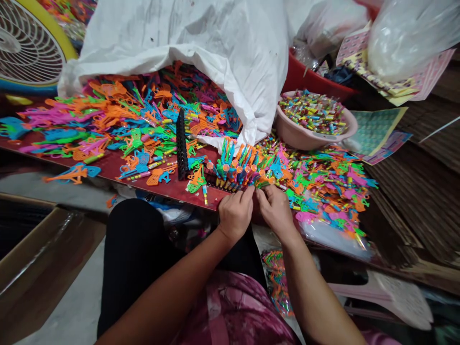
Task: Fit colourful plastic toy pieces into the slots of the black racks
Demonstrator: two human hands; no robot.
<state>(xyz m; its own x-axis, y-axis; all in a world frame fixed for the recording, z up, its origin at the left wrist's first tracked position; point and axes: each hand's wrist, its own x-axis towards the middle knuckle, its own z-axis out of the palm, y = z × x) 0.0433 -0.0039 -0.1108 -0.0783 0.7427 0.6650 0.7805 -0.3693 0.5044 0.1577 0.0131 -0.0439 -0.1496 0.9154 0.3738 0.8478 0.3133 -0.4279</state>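
My left hand [235, 213] and my right hand [275, 206] meet at the near edge of the red table [172, 191]. Both have fingers closed in a pinch; what lies between the fingertips is too small and hidden to make out. Just beyond them is a black slotted rack [224, 184], filled with a row of upright colourful plastic toy pieces [240, 160] with round orange ends. Another black rack [182, 143] lies to the left, pointing away from me. Beside it rests a green and orange plastic piece [197, 178] with a small striped tube [205, 194].
A white sack [187, 28] spills a heap of bright plastic pieces [118, 105] across the table. More pieces [330, 187] lie at right, below a pink basin [309, 136] of small striped tubes. A fan [28, 48] stands far left, with a cardboard box [53, 258] below.
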